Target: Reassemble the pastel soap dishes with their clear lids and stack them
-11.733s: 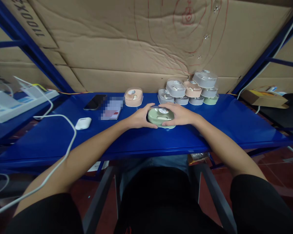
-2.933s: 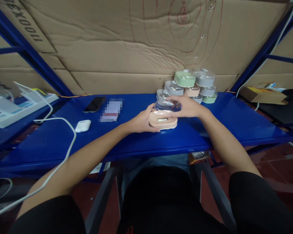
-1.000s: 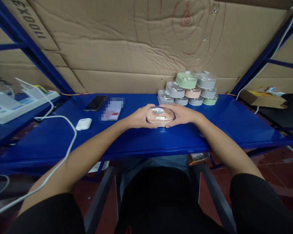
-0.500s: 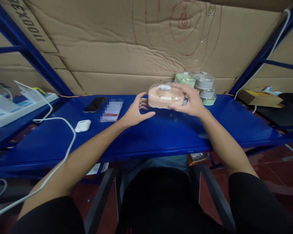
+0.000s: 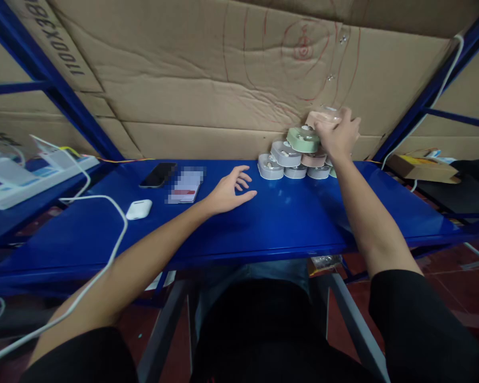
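My right hand (image 5: 339,133) is closed round a peach oval box with a clear lid (image 5: 317,116), held at the top of a stack by the cardboard wall. Just below and to its left is a green box (image 5: 303,139) of the same kind. Lower in the stack are a grey-white box (image 5: 285,153), a peach box (image 5: 313,159) and several more along the table; my right wrist hides part of the right side. My left hand (image 5: 231,190) hovers over the table left of the stack, fingers curved and apart, holding nothing.
On the blue table (image 5: 279,223) lie a dark phone (image 5: 158,175), a lit phone (image 5: 187,186) and a white earphone case (image 5: 139,209). A white cable (image 5: 117,239) crosses my left arm. Blue posts flank the cardboard wall (image 5: 175,96); a cardboard box (image 5: 423,169) sits at right.
My right hand has carried the peach box from between my hands rightward and back to the top of the stack. My left hand is now apart from the box, still open.
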A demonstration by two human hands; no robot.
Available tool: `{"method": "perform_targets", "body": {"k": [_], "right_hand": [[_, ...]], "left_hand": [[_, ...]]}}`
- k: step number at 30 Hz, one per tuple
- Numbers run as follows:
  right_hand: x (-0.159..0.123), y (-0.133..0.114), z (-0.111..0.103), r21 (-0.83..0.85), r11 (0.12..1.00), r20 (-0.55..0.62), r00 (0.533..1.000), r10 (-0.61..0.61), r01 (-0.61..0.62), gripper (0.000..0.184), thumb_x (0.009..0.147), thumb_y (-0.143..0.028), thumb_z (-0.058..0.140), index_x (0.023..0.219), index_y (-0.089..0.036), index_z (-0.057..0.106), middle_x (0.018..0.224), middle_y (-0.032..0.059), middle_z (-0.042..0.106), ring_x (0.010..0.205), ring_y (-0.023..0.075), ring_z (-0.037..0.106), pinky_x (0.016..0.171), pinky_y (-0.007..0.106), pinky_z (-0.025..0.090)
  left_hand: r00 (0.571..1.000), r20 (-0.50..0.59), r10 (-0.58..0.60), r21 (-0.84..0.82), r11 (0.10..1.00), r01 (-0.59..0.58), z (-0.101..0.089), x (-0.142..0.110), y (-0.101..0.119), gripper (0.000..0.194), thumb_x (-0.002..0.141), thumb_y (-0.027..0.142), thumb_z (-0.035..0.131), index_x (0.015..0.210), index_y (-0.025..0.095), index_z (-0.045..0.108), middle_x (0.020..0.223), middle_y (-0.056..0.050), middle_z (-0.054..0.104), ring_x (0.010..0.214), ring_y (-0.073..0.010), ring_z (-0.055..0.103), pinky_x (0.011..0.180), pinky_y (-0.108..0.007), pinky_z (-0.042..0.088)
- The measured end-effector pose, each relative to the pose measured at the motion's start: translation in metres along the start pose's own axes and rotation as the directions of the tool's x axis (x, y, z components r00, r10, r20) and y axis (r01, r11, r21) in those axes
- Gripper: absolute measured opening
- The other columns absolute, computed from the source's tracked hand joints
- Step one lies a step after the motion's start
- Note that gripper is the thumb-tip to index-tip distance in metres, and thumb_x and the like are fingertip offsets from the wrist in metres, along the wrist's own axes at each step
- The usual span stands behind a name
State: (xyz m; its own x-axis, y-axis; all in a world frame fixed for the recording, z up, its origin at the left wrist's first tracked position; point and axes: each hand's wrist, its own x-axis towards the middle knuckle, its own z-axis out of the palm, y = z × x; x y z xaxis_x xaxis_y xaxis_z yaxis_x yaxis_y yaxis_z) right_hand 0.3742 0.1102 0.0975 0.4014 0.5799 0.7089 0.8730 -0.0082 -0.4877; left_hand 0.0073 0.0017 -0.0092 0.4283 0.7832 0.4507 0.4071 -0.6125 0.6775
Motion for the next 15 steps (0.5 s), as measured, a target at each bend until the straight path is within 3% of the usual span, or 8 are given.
{"method": "perform_targets", "body": {"k": [3,8,10,12,15], "right_hand": [[-0.007,-0.008,-0.003,-0.049,0.998,0.055,0.998,0.033,-0.03,0.084,0.096,-0.062,0.081,0.159,-0.02,0.046,0.157,0.0271,0.055,0.151,0.0502,0.053,0.123,0.077,0.039],[-0.009,-0.007,-0.006,-0.054,0.998,0.036,0.999,0.03,-0.028,0.101,0.097,-0.071,0.076,0.167,-0.008,0.038,0.16,0.0295,0.054,0.153,0.0506,0.051,0.127,0.073,0.035],[-0.001,0.007,-0.009,-0.01,1.0,-0.018,1.0,0.009,-0.009,0.087,0.107,-0.066,0.064,0.165,-0.006,0.042,0.159,0.0288,0.055,0.153,0.0463,0.054,0.127,0.067,0.037],[0.012,0.032,-0.011,0.063,0.998,-0.095,0.995,0.014,-0.008,0.061,0.118,-0.053,0.045,0.158,-0.008,0.05,0.155,0.0269,0.058,0.149,0.039,0.059,0.125,0.062,0.04],[0.027,0.086,-0.014,0.123,0.983,-0.162,0.975,0.154,-0.135,0.05,0.122,-0.041,0.026,0.14,-0.013,0.063,0.142,0.0247,0.067,0.139,0.0337,0.066,0.122,0.058,0.043]], "left_hand": [[1.0,-0.001,-0.012,0.009,1.0,0.012,0.0,0.0,0.0,0.077,0.091,0.044,0.083,0.157,0.025,0.05,0.133,-0.017,0.075,0.108,-0.0283,0.076,0.097,-0.048,0.064],[0.999,0.034,-0.039,0.037,0.999,0.038,0.0,-0.002,0.002,0.078,0.091,0.044,0.083,0.157,0.023,0.049,0.135,-0.017,0.074,0.108,-0.0282,0.075,0.097,-0.048,0.064],[0.998,0.042,-0.041,0.055,0.998,0.038,-0.001,-0.002,0.003,0.079,0.091,0.045,0.082,0.158,0.023,0.048,0.136,-0.017,0.074,0.11,-0.0283,0.075,0.098,-0.048,0.064],[0.998,0.047,-0.04,0.076,0.996,0.036,-0.002,-0.002,0.004,0.079,0.092,0.046,0.081,0.159,0.022,0.047,0.137,-0.017,0.074,0.111,-0.0286,0.075,0.098,-0.048,0.063],[0.997,0.062,-0.042,0.107,0.994,0.035,-0.003,-0.002,0.006,0.078,0.093,0.046,0.08,0.16,0.022,0.047,0.138,-0.018,0.073,0.112,-0.0289,0.075,0.099,-0.047,0.063]]}}
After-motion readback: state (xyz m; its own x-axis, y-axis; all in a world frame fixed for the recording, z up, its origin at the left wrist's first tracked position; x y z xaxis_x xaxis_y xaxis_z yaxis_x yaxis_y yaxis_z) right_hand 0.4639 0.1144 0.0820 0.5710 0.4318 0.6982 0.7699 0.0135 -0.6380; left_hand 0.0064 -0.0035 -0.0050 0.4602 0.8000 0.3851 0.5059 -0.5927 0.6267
